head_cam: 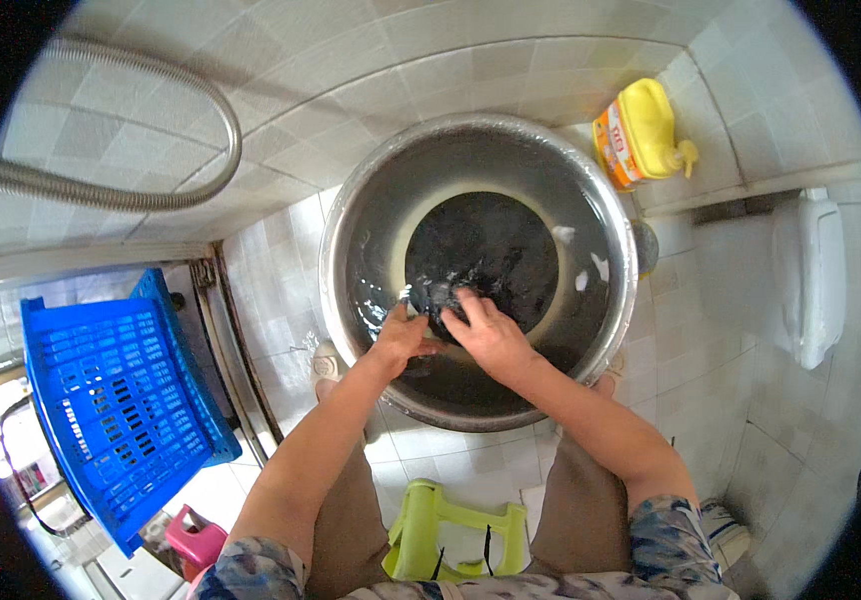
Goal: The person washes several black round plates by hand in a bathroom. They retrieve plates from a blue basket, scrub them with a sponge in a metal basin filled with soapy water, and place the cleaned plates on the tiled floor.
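A large round metal basin (627,300) stands on the tiled floor in front of me, holding water with a dark round area in its middle. My left hand (403,336) is in the near left part of the basin, fingers partly at or under the water. Beside it, my right hand (492,334) is bent over the near edge of the dark area with its fingertips at the rippled surface. Something dark may lie between the hands, but water and glare hide what it is. Pale patches, perhaps foam or reflections, show on the right side of the water.
A yellow pump jug (644,135) stands behind the basin at right. A blue plastic basket (119,390) is at left, near a pink plastic item (196,538). A metal hose (232,135) loops at upper left. A lime-green stool (423,517) stands between my legs.
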### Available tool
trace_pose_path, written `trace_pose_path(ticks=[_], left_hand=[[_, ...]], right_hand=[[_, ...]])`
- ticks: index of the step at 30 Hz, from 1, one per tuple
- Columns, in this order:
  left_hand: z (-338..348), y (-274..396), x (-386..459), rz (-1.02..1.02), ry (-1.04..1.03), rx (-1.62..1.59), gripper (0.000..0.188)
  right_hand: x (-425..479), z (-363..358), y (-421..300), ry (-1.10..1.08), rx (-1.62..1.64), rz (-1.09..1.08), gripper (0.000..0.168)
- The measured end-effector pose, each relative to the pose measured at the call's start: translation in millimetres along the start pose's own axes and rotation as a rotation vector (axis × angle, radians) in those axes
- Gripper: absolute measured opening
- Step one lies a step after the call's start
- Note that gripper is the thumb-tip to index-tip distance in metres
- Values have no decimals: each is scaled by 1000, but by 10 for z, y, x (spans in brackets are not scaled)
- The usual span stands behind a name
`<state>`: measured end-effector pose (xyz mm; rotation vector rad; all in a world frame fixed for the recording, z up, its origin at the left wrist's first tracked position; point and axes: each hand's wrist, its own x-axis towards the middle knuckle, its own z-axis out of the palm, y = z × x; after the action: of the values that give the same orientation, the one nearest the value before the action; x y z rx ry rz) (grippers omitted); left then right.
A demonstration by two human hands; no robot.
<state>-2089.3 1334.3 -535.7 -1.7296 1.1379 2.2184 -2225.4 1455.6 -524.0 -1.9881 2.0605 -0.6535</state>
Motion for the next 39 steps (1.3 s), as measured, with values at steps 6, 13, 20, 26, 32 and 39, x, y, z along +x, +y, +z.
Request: trace_pose_path(ticks=[6,13,20,26,32,39], left_hand=[[185,6,40,47,7,5,45],[112,-205,263,21,71,-90,60],[147,-25,129,-16,61,-16,55],[157,-63,187,17,131,126,44],[107,-119,210,58,134,70,49],[113,-113,201,-30,12,-17,47]], right_hand=[[590,211,340,-37,-223,-160,26],[545,-69,880,102,-362,99,25],[-271,-27,398,-12,-335,191,29],[209,250,54,29,-175,41,32],[792,231,490,18,-359,159,27],[-50,-97,750,24,-387,267,28]])
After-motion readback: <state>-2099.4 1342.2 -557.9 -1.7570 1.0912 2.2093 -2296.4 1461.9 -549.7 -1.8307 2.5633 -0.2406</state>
